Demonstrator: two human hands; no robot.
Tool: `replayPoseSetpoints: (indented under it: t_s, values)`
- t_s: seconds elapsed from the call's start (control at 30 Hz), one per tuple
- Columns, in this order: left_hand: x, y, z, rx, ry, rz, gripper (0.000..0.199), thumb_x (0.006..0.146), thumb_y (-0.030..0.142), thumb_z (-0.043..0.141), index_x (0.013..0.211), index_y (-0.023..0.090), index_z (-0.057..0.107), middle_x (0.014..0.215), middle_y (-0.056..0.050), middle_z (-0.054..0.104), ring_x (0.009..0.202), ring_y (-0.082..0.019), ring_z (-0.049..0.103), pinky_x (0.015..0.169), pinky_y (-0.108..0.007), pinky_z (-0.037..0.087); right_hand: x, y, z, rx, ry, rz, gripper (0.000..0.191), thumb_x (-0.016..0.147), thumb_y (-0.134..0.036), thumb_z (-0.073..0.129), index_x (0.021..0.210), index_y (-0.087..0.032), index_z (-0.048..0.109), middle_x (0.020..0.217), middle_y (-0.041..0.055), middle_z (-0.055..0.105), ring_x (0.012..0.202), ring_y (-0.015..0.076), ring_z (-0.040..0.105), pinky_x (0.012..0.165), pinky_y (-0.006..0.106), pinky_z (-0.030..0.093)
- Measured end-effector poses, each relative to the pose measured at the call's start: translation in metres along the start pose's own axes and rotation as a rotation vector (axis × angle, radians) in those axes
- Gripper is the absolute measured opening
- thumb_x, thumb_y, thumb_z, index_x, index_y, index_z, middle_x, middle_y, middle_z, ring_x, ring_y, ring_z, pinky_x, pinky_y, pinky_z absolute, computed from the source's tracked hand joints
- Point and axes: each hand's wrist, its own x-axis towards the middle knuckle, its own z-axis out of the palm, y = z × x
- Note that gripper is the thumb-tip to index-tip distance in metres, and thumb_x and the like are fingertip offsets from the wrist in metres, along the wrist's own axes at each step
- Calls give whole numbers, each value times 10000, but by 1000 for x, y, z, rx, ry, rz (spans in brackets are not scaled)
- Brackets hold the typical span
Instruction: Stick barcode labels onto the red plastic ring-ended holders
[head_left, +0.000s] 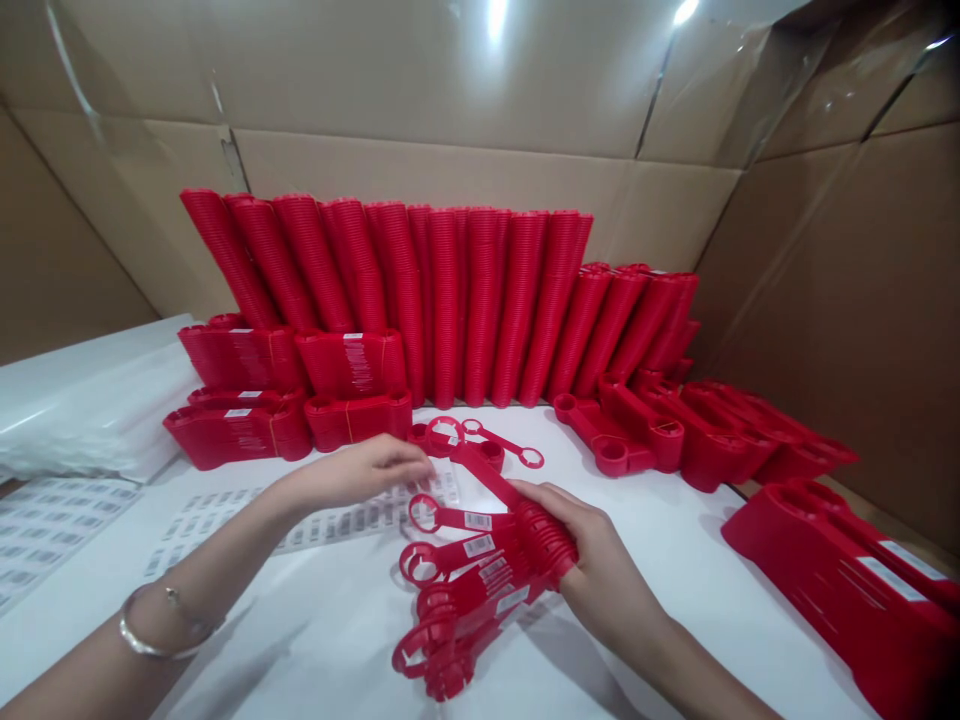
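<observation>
Right hand [604,560] clenched round ends of red plastic pieces [487,510], fanned above white table [645,640], apparently keeping stickered faces separate. Left hand [371,470] half-curled near barcode sheet [345,522], contents unclear. Stacks [480,310] behind, seemingly bunched for mutual support.

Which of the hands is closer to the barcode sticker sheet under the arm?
The left. The left hand is right by the sticker sheet, at its right end. The right hand is farther off to the right, gripping red plastic pieces.
</observation>
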Motion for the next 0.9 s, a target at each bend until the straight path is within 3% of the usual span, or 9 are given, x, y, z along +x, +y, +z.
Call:
replayPoseSetpoints:
  t_s: [0.07,0.13,0.23,0.4,0.53,0.63,0.77,0.9]
  values:
    - [5,-21,-2,263,131,-72,284,824,311,400,947,202,632,933,-62,625,814,-203,584,699,-276,437,0,0,0,7,-15,11,565,701,15,450,1193,-250,529,1141,41,569,1025,194,546,832,296,475]
    - [9,-38,1,411,91,-114,293,815,283,390,980,189,613,988,-91,581,864,-224,565,743,-309,423,-1,0,1,22,-33,19,576,699,20,444,1201,-251,525,1140,37,571,1024,189,546,834,292,473]
    - [13,-49,10,440,13,-141,237,775,276,440,887,174,623,938,-94,559,793,-222,564,707,-318,418,-1,2,2,33,-44,19,586,694,27,440,1203,-251,525,1142,32,572,1019,184,548,842,292,469]
    - [14,-43,10,386,39,-159,150,748,272,478,785,164,575,900,-73,548,715,-192,551,629,-290,409,2,2,2,42,-31,58,586,675,37,454,1182,-243,546,1128,32,585,989,177,563,834,286,473]
    - [12,-25,-2,256,-58,-124,168,763,319,499,750,165,566,817,-26,592,707,-151,569,616,-231,420,3,1,3,58,-9,96,571,673,26,460,1167,-241,559,1120,26,593,983,172,565,835,279,474]
    - [6,6,-2,20,-103,-77,219,773,364,516,752,155,579,728,-6,611,708,-144,569,633,-226,427,2,1,4,65,6,119,549,686,6,460,1162,-247,563,1106,22,601,947,164,575,817,277,482]
    - [-4,50,24,-150,109,-9,189,777,349,543,768,172,611,749,7,629,686,-126,553,617,-218,414,1,0,5,58,13,96,564,682,10,450,1165,-260,558,1107,17,599,940,158,570,805,273,484]
    - [-7,63,49,-205,240,-12,154,789,318,549,741,188,617,733,22,629,686,-117,553,643,-223,402,-1,-3,6,68,13,47,593,665,34,448,1165,-265,557,1108,16,594,946,154,563,829,271,471]
